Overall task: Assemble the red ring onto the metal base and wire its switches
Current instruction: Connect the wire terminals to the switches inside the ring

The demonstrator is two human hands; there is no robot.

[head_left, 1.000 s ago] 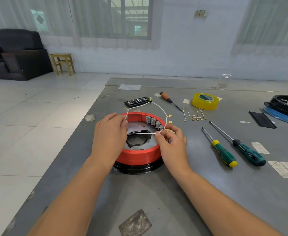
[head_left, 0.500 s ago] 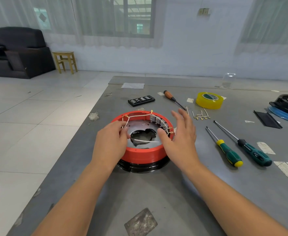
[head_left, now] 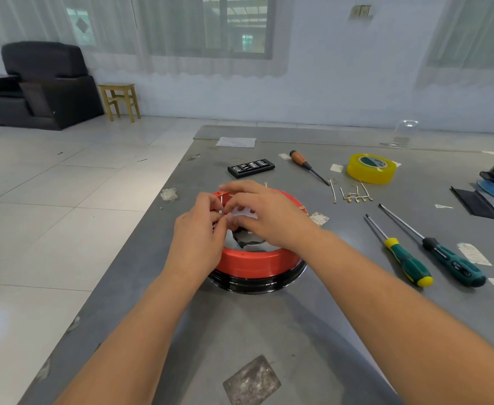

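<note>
Your grey tabletop (head_left: 269, 331) carries the red ring (head_left: 251, 263), seated on the black-rimmed metal base (head_left: 257, 283) directly under both your hands. Your right hand (head_left: 269, 213) arches over the ring's far-left rim, fingers curled down toward the inner wall; your left hand (head_left: 199, 232) meets it from the near left, and the fingertips of both pinch a thin white wire (head_left: 221, 203) at the ring's inside edge. The switches themselves are hidden beneath your right hand.

Right of your right hand lie two green-handled screwdrivers (head_left: 432, 255) side by side, well apart from the ring. Beyond that hand sit a yellow tape roll (head_left: 371, 168), an orange-handled screwdriver (head_left: 307, 166) and a black bit case (head_left: 251, 168). Between the tape and the ring, a small cluster of loose wires with brass terminals (head_left: 352, 194) rests on the tabletop.
</note>
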